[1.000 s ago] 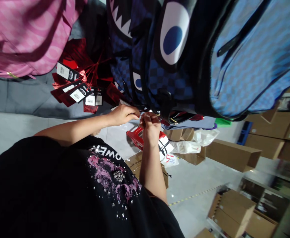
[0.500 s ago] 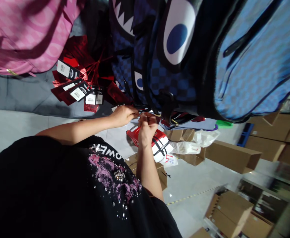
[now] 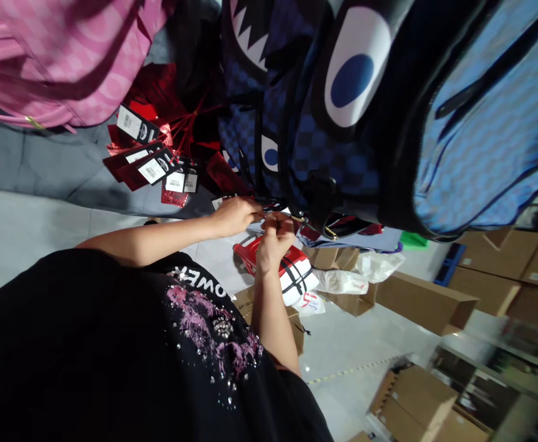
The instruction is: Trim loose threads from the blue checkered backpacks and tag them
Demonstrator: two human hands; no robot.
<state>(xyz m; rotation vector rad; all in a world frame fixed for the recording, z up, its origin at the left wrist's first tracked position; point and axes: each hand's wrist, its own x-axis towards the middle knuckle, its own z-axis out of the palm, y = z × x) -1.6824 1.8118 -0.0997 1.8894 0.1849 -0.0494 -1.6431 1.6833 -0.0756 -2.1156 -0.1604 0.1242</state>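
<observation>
A blue checkered backpack [image 3: 342, 166] with printed eyes and teeth fills the top of the view. Against its lower edge, my left hand [image 3: 235, 217] is closed, fingertips pinched together. My right hand [image 3: 275, 240] is closed just beside it, thumb and fingers bent in a pinch. Whatever lies between the fingertips is too small and too dark to name. Right of my hands hangs a black strap with a gold clasp [image 3: 330, 233]. Several red tags with black-and-white labels [image 3: 158, 169] fan out on the grey cloth to the left.
A pink backpack [image 3: 66, 67] lies at upper left on the grey-covered table [image 3: 34, 159]. Below my hands are a red-and-white bundle with black bands [image 3: 296, 279] and clear plastic bags [image 3: 342, 281]. Cardboard boxes [image 3: 420, 301] stand on the floor at right.
The view has shifted slightly, so the backpacks and tags sit farther right. Both hands stay together at the backpack's lower edge, their fingers still pinched.
</observation>
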